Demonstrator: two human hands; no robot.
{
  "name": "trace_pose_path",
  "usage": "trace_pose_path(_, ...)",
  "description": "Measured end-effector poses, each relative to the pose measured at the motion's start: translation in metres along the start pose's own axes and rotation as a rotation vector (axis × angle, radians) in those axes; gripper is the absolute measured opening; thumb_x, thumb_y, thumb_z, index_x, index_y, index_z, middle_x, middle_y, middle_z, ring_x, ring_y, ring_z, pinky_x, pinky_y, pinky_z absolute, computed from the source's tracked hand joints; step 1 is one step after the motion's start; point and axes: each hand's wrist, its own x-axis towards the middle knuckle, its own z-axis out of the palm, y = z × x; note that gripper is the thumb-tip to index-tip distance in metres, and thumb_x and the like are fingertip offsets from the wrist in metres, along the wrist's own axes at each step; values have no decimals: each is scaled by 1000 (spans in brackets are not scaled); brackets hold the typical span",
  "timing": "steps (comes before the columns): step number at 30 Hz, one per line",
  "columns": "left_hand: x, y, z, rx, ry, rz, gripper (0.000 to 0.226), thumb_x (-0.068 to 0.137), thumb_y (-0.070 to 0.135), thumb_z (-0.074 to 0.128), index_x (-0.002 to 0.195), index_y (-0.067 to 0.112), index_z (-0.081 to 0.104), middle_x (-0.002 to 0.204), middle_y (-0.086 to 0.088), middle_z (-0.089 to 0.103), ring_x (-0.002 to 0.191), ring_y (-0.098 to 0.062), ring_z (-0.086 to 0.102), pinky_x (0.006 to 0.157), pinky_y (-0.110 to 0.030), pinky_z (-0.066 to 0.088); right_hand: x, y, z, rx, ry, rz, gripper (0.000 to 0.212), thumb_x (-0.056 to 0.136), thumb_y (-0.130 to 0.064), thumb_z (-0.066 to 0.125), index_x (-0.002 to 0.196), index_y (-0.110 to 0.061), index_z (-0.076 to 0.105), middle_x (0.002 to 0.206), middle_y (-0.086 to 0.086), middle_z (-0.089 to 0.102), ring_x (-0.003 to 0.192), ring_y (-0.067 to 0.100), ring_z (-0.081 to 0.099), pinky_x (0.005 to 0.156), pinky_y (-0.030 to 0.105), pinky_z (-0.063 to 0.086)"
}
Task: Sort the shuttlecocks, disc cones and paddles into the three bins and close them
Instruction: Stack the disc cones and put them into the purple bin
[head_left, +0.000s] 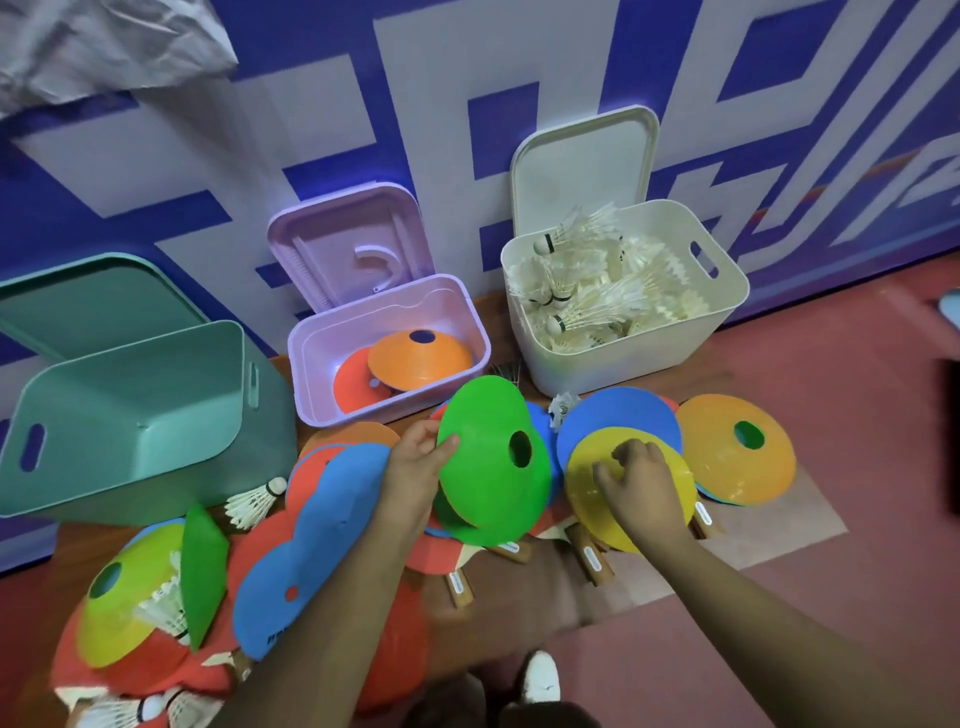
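Observation:
My left hand (415, 462) pinches the rim of a green disc cone (491, 467), lifted and tilted in front of the purple bin (311, 364). That bin holds an orange cone (421, 361) and a red one. My right hand (641, 480) curls its fingers on a yellow disc cone (587, 493) lying on the pile. The white bin (623, 358) at the right is full of shuttlecocks (587, 306). The green bin (130, 415) at the left holds nothing. Red and blue paddles (311, 545) with wooden handles, more cones and loose shuttlecocks (254, 501) cover the floor.
All three lids stand open against the blue and white wall behind the bins. An orange cone (737, 457) lies at the right of the pile. A yellow cone (119, 608) and a green one (205, 571) lie at the lower left. My shoe (540, 675) is below.

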Motion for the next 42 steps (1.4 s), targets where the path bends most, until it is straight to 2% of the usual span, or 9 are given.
trace_pose_path(2,-6,1,5,-10,-6,-13,5,90,4,60,94,6,61,95,-13,73,87,-27,68,81,-38,53,-4,18,2,-136,-65,56,31,86,-31,64,92,-3,54,94,13,53,93,36,54,74,39,41)
trace_pose_path(6,-14,-1,14,-19,9,-29,9,89,2,60,87,10,61,89,-11,73,81,-22,68,76,-35,51,-4,32,12,-188,-195,50,26,88,-23,62,101,-3,53,98,14,61,92,34,57,75,41,48)
trace_pose_path(10,-20,-3,20,-35,2,-36,12,89,0,59,84,10,58,88,-10,73,80,-21,68,79,-36,52,-4,30,7,-14,-125,123,18,86,-1,50,103,-2,46,82,18,59,74,34,53,65,46,46)
trace_pose_path(17,-31,1,21,-4,3,3,11,88,2,62,83,11,58,87,-13,70,82,-26,64,82,-43,49,-25,-2,-31,488,82,84,29,84,-6,60,108,-16,48,90,1,53,75,19,52,62,27,39)
trace_pose_path(20,-38,5,25,-40,-50,-9,9,89,0,60,87,7,56,93,-21,67,89,-30,61,89,-49,47,-39,-34,-35,603,-13,-3,33,84,-10,67,109,-23,50,88,1,58,70,12,49,60,21,40)
trace_pose_path(23,-51,10,25,-109,-130,-12,7,91,-2,56,90,5,55,90,-19,65,83,-26,60,84,-45,47,-56,-60,-22,657,-150,-65,32,85,-11,69,111,-20,52,80,-2,54,66,9,47,59,20,39)
trace_pose_path(31,-74,13,-3,-269,-190,-21,14,93,-4,50,87,8,56,82,-9,68,73,-16,64,70,-32,56,-86,-75,0,477,-34,-68,30,83,-24,73,107,-14,56,80,-6,52,70,10,50,67,29,43)
trace_pose_path(35,-81,16,0,-118,-214,-24,13,87,-3,61,92,10,62,87,-7,72,80,-18,66,79,-35,52,-95,-74,0,432,-46,-148,30,85,-28,71,108,-17,55,85,-3,56,72,12,52,71,36,47)
trace_pose_path(42,-74,22,31,141,-28,144,14,84,4,69,84,18,66,80,1,69,72,-7,63,63,-17,46,-80,-64,-27,351,14,-223,30,86,-32,69,111,-17,60,101,-5,57,74,6,54,72,26,45)
